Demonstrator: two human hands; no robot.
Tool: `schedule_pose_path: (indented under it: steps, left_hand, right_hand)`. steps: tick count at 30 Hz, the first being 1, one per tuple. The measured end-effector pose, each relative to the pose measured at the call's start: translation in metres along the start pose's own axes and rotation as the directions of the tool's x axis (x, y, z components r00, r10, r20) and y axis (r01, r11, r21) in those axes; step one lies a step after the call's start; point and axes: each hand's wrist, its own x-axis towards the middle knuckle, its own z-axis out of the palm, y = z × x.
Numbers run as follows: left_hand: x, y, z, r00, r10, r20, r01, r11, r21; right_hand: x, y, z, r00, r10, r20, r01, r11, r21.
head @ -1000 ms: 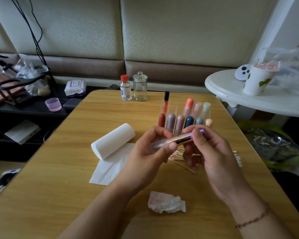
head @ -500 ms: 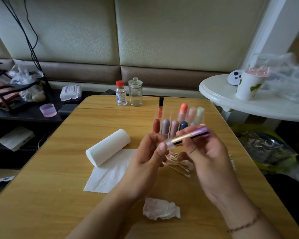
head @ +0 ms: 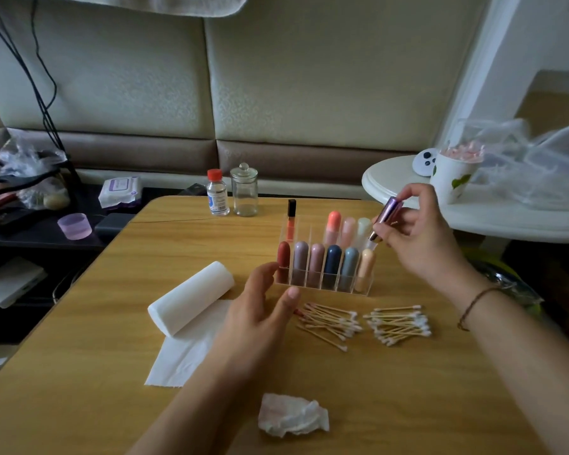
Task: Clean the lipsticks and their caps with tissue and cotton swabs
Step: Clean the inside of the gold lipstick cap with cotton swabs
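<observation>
**Right hand holds purple lipstick over the organizer, left hand loose above the table**

Head view: The right hand (head: 418, 231) reaches forward from the lower right, forearm stretched across the table (head: 79, 372) with a thin bracelet (head: 473, 303) at the wrist. Its thumb and fingertips pinch a purple lipstick (head: 383, 221), tilted, its gold-banded lower end pointing down toward the back right corner of the clear organizer (head: 322, 284). Whether that end touches the organizer I cannot tell.

The left hand (head: 260, 310) hovers palm inward just in front of the organizer's left end, fingers relaxed and slightly curved, holding nothing; its fingertips are near the dark red lipstick (head: 284, 254) in the front row.

The organizer stands mid-table with a front row of capped lipsticks in red, mauve, pink, navy, blue-grey and peach, and a back row with a lip gloss tube (head: 290, 221) and three pale ones.

Two heaps of cotton swabs (head: 329, 321) lie in front of the organizer, the second heap (head: 398, 325) to the right. A tissue roll (head: 191, 300) lies to the left on an unrolled sheet (head: 184, 353). A crumpled tissue (head: 291, 417), stained pinkish, lies near the table's front edge. At the far edge stand a small red-capped bottle (head: 217, 193) and a glass jar (head: 243, 190), side by side.
</observation>
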Motion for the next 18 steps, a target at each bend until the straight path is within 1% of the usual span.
schedule_pose_path:
  steps: [2,6,8,10,12,13,16,18]
  left_hand:
    - [0.0,-0.001,0.0,1.0,0.0,0.005,0.0,0.999,-0.033]
    - [0.0,0.0,0.0,1.0,-0.005,-0.009,0.005,0.998,-0.059]
    - [0.001,-0.001,0.0,1.0,-0.013,-0.013,0.012,0.998,-0.062]
    - [0.003,-0.003,-0.001,1.0,-0.019,-0.025,0.017,0.997,-0.078]
    - [0.004,-0.004,-0.001,0.999,-0.026,-0.023,0.023,0.995,-0.101]
    - [0.004,-0.003,-0.001,0.999,-0.026,-0.019,0.024,0.994,-0.107]
    - [0.004,-0.005,-0.001,1.0,-0.018,-0.014,0.016,0.993,-0.118]
    - [0.003,-0.005,-0.001,1.0,-0.017,-0.01,0.016,0.993,-0.119]
  right_hand:
    - [0.001,0.001,0.001,0.999,-0.016,0.046,0.018,0.999,-0.033]
    - [-0.002,0.004,0.0,0.975,-0.103,0.197,0.131,0.982,-0.133]
    - [-0.005,0.006,-0.002,0.972,-0.124,0.199,0.152,0.979,-0.136]
    - [-0.012,0.007,-0.004,0.983,-0.102,0.154,0.119,0.988,-0.102]
    - [-0.023,0.011,-0.005,0.992,-0.05,0.114,0.06,0.995,-0.083]
    - [-0.03,0.013,-0.005,0.992,-0.015,0.122,0.029,0.993,-0.113]
    - [-0.046,0.017,0.004,0.972,0.108,0.207,-0.043,0.955,-0.295]
    - [-0.047,0.019,0.01,0.974,0.153,0.166,-0.096,0.946,-0.309]
